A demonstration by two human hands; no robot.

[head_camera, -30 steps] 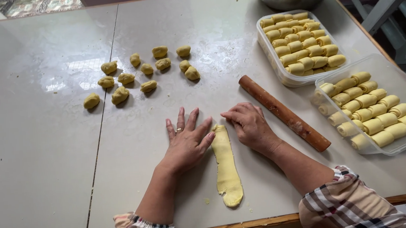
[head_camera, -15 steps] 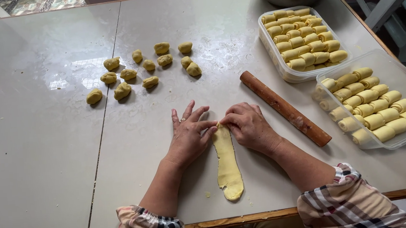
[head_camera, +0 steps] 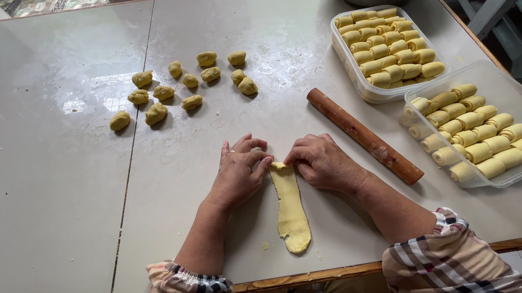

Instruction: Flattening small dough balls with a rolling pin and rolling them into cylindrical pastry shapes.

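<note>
Both hands — left hand (head_camera: pixel 238 172), right hand (head_camera: pixel 322 163) — pinch the dough strip (head_camera: pixel 291 207) at its far end; uneven pressure could tear the thin dough.

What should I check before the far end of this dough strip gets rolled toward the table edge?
1. Both hands on the far end: left hand and right hand pinch it. Ok.
2. Dough strip lies flat and straight. Ok.
3. Far edge fold begun: slightly lifted. Ok.
4. Rolling pin apart from the strip. Ok.
5. Room in the nearer tray: bare space at its far end. Ok.
6. Strip sticking to the table: cannot tell.
</note>
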